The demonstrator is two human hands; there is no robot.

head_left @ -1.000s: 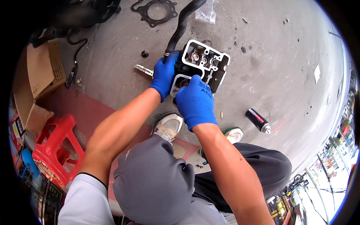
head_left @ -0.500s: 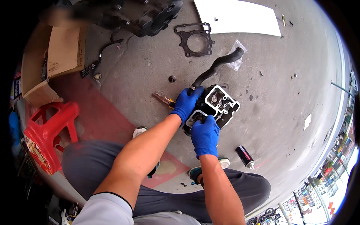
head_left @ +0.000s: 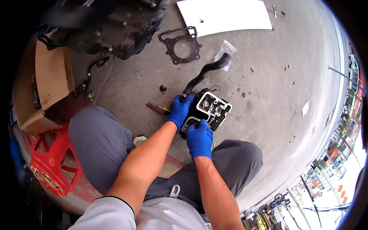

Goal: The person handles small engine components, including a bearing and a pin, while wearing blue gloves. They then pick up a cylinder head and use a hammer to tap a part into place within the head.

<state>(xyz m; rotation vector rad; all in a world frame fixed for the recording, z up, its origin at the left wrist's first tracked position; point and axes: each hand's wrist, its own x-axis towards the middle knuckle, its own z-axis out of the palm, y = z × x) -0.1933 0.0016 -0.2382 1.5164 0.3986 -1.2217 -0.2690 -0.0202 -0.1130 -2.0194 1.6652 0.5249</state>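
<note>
A black engine cylinder head point(head_left: 211, 108) with bare-metal rims rests on the concrete floor in front of me, its inner valve parts showing in the far opening. My left hand point(head_left: 181, 110), in a blue knit glove, is closed round its left side, beside the base of a curved black rubber hose point(head_left: 205, 71). My right hand point(head_left: 200, 141), gloved the same, is closed at the near opening, with its fingertips down by the rim. Whatever those fingertips pinch, if anything, is hidden. A utility knife point(head_left: 157, 109) lies left of my left hand.
A flat black gasket point(head_left: 184, 49) and a white board point(head_left: 226, 17) lie farther off. Upper left stands a dark engine point(head_left: 130, 32), near an open cardboard box point(head_left: 53, 69) and a red plastic stool point(head_left: 53, 161). A valve-like metal part point(head_left: 163, 88) is on the floor.
The view has shifted, and more of the engine shows. My knees have risen or moved inward, and the spray can is out of sight. Both hands stay at the cylinder head.
</note>
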